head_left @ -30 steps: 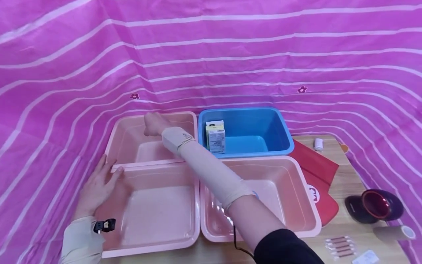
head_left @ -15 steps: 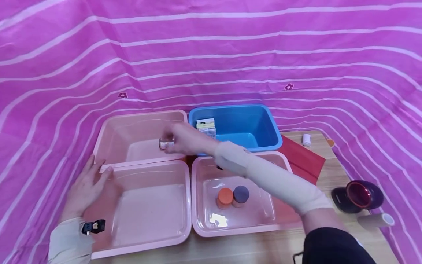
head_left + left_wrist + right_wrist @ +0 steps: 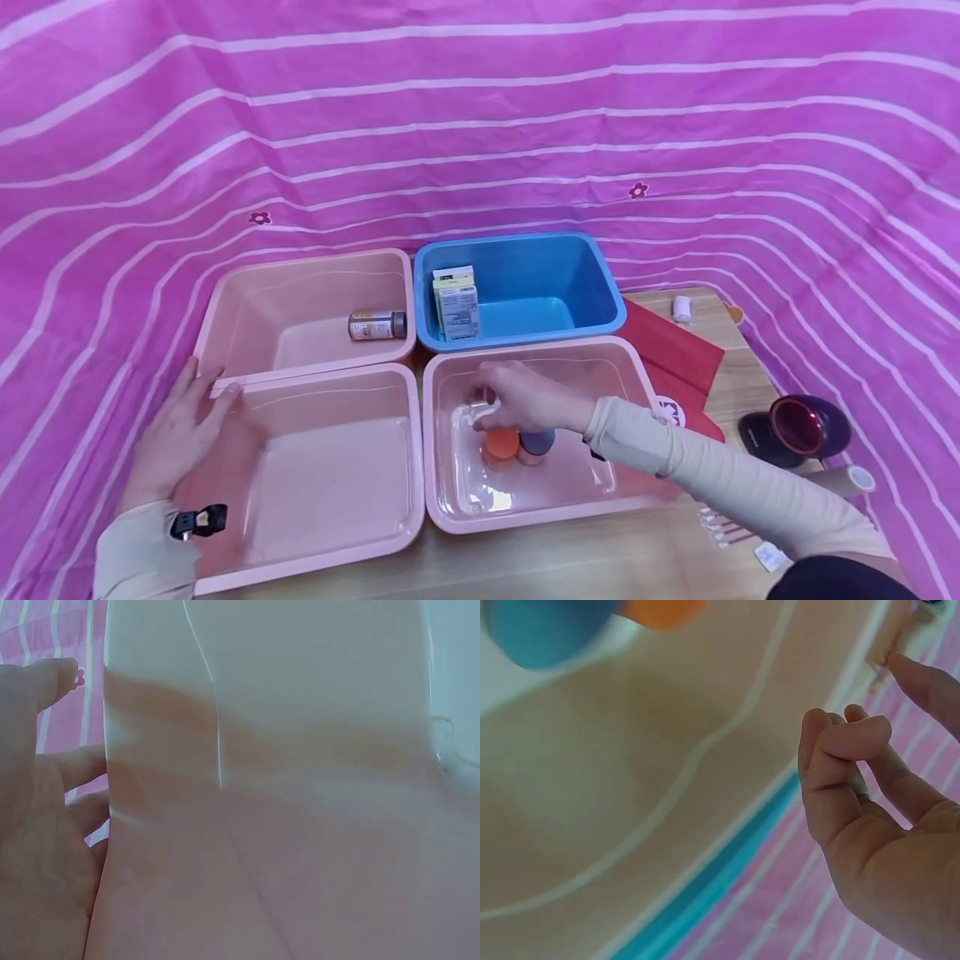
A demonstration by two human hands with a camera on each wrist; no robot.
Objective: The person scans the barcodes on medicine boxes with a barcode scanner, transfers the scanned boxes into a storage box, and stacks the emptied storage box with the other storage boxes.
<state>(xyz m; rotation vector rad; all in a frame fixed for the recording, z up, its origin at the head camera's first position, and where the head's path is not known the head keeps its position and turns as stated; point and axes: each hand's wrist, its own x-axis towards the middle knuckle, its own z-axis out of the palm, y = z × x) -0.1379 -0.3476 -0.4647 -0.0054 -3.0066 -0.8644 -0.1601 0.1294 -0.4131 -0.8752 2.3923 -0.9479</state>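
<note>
Orange-lidded jar (image 3: 500,448) apart from bin walls (image 3: 592,368)

A bright pink-purple cloth (image 3: 480,50) with pale stripes forms the backdrop, hanging behind and along both sides like walls; the stripes bend at the left and right, and soft creases run through the fabric; a small dark flower (image 3: 259,217) shows toward the left, a second flower (image 3: 638,191) toward the right; below stands a light wood-grain table (image 3: 570,554); the light is fairly even
</note>
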